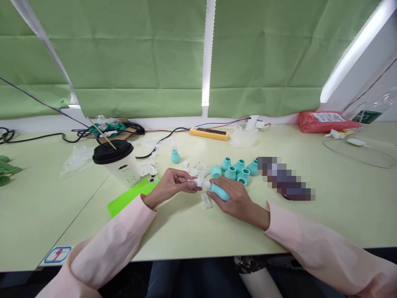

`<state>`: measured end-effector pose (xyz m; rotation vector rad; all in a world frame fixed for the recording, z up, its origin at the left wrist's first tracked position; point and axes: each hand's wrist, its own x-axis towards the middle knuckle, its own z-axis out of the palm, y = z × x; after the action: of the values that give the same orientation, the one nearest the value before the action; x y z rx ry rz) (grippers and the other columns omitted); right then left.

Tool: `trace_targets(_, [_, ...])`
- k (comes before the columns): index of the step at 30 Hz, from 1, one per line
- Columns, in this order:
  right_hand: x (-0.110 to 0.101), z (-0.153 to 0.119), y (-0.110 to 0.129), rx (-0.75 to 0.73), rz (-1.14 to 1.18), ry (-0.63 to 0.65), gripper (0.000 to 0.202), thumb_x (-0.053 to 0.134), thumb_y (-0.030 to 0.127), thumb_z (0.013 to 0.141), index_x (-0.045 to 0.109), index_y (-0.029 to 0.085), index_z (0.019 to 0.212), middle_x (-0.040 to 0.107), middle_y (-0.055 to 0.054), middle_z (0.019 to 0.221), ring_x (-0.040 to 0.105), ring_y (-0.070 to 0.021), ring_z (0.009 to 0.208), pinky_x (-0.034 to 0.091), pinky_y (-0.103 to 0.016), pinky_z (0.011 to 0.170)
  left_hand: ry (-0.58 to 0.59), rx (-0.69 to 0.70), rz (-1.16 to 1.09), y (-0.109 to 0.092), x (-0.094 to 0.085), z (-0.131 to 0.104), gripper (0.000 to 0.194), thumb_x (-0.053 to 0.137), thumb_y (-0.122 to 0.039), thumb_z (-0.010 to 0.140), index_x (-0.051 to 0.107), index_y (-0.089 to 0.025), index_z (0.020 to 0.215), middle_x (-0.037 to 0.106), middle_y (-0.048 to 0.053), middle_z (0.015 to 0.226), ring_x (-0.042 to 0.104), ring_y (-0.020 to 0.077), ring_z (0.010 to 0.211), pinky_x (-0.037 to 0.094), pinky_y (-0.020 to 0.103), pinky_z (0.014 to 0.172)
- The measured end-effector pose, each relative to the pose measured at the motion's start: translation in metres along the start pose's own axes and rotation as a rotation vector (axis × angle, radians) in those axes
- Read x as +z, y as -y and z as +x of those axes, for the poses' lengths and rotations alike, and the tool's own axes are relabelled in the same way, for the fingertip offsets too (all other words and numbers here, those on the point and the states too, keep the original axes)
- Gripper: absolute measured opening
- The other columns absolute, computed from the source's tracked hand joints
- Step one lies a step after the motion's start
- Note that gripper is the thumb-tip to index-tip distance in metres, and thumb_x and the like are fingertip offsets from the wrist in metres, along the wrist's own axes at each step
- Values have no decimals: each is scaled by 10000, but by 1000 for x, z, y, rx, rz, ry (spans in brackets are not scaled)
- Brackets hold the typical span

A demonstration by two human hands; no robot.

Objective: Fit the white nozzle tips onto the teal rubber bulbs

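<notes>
My left hand (172, 187) pinches a small white plastic piece (199, 181) between thumb and fingers. In my right hand (237, 199) is a teal bulb-shaped piece (220, 192), lying on its side with its narrow end toward the left. The white piece meets that narrow end; whether it sits inside cannot be made out. Just beyond my hands, several teal bulb-shaped pieces (230, 172) stand grouped, one of them tipped over. Another teal piece (175, 156) stands apart to the left. Loose white bits (196, 169) lie between them, and a clear plastic piece (206, 201) rests below my hands.
A bright green phone (130, 199) lies by my left forearm, beside a white paper cup (127, 170) with a black lid. Behind are a yellow power strip (209, 133), a translucent container (243, 136) and cables. A blurred-out object (287, 180) and red package (324, 121) are right.
</notes>
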<state>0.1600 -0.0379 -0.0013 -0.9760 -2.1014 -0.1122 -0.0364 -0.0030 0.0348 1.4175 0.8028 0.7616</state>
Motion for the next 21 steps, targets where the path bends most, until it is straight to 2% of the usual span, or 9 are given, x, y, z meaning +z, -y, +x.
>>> trace_targets(7, [-10, 11, 3, 146, 280, 96, 188, 568, 320, 700, 587, 189, 834, 646, -34, 760, 596, -157, 688, 463, -269, 631, 108, 12, 44, 0, -6, -2, 239, 656, -248, 609, 637, -80, 778, 677, 93, 728, 636, 204, 706, 526, 318, 674])
trace_targets(10, [-12, 12, 3, 200, 315, 131, 198, 585, 341, 676, 607, 197, 809, 653, -22, 758, 602, -158, 687, 467, -267, 634, 129, 6, 62, -1, -7, -3, 252, 662, -260, 599, 643, -81, 775, 676, 94, 727, 636, 206, 708, 526, 320, 677])
trace_targets(21, [-11, 12, 4, 258, 377, 172, 195, 593, 336, 664, 627, 188, 786, 660, -25, 749, 602, -160, 685, 470, -262, 627, 132, 50, 89, 0, -6, -4, 253, 667, -207, 591, 650, -89, 814, 677, 90, 738, 636, 207, 706, 531, 308, 674])
